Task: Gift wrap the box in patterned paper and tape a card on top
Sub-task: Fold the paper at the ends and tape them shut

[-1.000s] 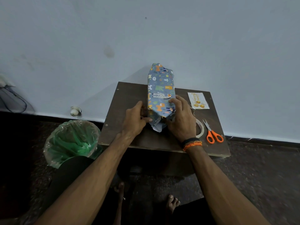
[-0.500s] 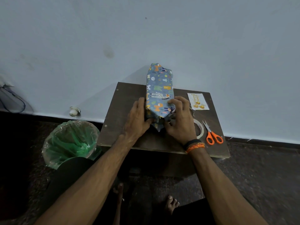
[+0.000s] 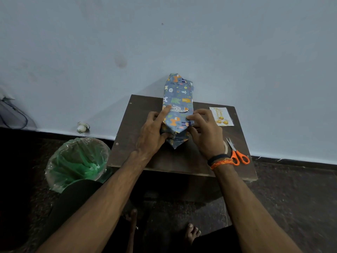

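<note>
A long box [image 3: 177, 106] wrapped in blue animal-patterned paper lies lengthwise on a small brown table [image 3: 131, 143]. Its near end paper is folded into a downward point. My left hand [image 3: 153, 132] holds the box's near left corner, index finger stretched along the top edge, thumb pressing the end flap. My right hand [image 3: 204, 130] grips the near right corner, fingers curled on the top and side. The white card [image 3: 221, 116] with gold print lies flat on the table to the right of the box.
Orange-handled scissors [image 3: 237, 154] and a tape roll [image 3: 226, 148], partly hidden by my right wrist, lie at the table's right front. A bin lined with a green bag [image 3: 78, 161] stands on the floor to the left. The wall is close behind the table.
The near end paper has been folded in further, its white underside no longer showing. My left index finger has moved up onto the box's top edge.
</note>
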A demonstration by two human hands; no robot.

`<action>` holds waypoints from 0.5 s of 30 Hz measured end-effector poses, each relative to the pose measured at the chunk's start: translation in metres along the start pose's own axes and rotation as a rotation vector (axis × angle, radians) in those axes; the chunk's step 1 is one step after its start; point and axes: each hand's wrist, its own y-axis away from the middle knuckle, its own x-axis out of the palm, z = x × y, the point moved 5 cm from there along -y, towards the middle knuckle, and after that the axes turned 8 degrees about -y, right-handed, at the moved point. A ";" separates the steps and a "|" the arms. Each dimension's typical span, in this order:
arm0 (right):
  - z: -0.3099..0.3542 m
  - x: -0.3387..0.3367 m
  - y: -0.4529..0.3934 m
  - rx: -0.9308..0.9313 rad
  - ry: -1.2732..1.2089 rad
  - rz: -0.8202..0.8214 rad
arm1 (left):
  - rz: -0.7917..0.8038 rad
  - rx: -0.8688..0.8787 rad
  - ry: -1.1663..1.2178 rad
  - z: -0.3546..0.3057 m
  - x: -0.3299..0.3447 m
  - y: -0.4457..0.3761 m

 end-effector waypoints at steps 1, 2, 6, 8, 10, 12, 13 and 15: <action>0.002 0.001 0.000 -0.015 0.017 -0.020 | -0.015 0.012 -0.018 -0.001 -0.001 -0.001; 0.004 0.001 0.000 -0.029 0.032 -0.045 | -0.035 0.024 -0.049 -0.002 -0.003 -0.002; 0.012 -0.001 0.000 -0.046 0.095 -0.163 | -0.077 0.021 -0.132 -0.008 -0.007 -0.002; 0.013 -0.001 0.000 -0.005 0.060 -0.190 | -0.068 -0.009 -0.108 -0.011 -0.006 0.001; 0.013 0.000 0.002 0.029 0.007 -0.202 | -0.070 -0.054 -0.051 -0.014 -0.004 0.004; 0.015 0.001 0.003 0.044 -0.040 -0.225 | -0.094 -0.112 0.035 -0.018 -0.006 0.007; 0.014 0.001 0.004 0.055 -0.057 -0.235 | -0.111 -0.143 0.082 -0.020 -0.007 0.009; 0.014 0.003 0.005 0.082 -0.085 -0.249 | -0.138 -0.186 0.165 -0.024 -0.009 0.011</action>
